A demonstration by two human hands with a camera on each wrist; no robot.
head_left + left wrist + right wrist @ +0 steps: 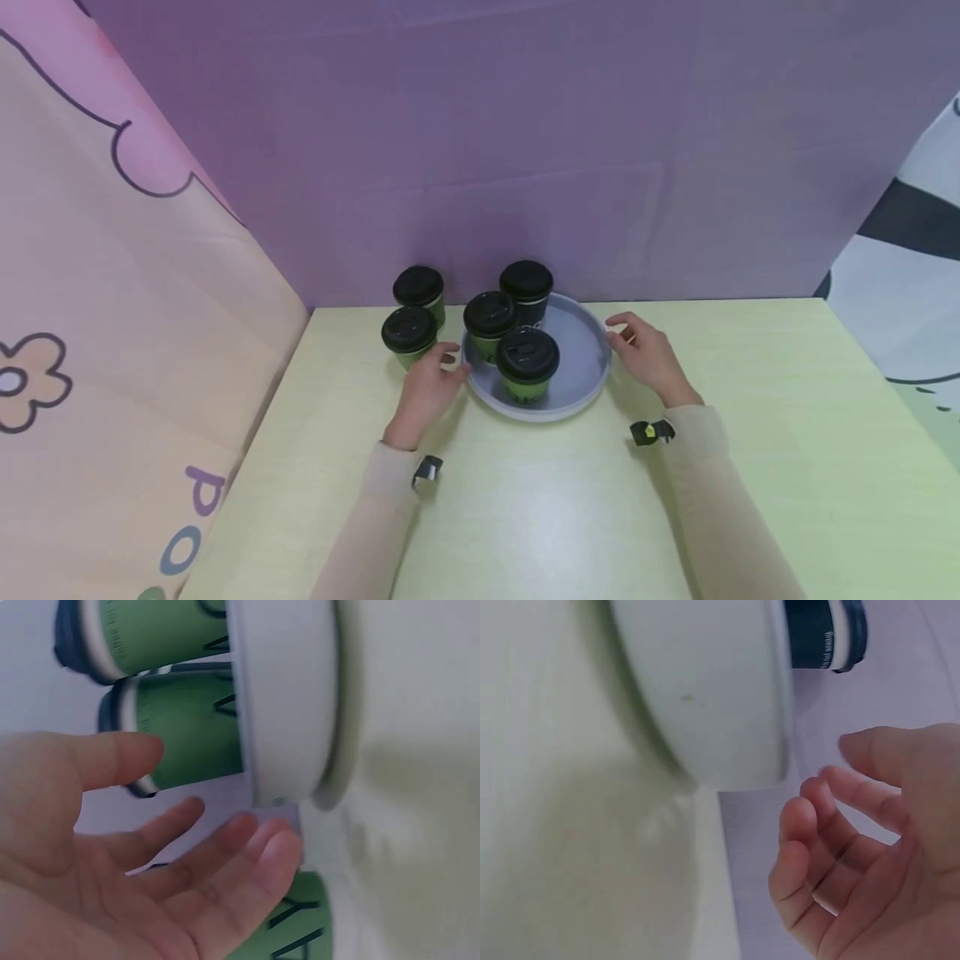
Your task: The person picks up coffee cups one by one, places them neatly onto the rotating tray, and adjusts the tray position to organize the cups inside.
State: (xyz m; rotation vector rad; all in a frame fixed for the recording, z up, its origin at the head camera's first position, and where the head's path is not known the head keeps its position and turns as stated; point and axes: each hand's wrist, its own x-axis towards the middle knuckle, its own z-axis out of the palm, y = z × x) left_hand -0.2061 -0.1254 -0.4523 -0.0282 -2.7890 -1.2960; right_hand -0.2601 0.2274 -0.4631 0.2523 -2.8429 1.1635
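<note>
A round grey tray (581, 362) bears three lidded paper coffee cups: a green one in front (527, 367), a green one at left (490, 321) and a dark one at the back (527, 287). My left hand (429, 390) is at the tray's left rim, its fingers relaxed and spread, in front of a green cup (408, 332) on the table. Beyond the right rim is my right hand (648, 354), fingers loosely bent and holding nothing. In the right wrist view a gap shows between those fingers and the tray wall (705, 697).
Another black-lidded green cup (418, 290) stands behind the left one on the pale table (525, 517). A purple cloth backdrop (525, 150) rises at the table's far edge, close behind the cups. Printed cloth (112, 292) hangs along the left side.
</note>
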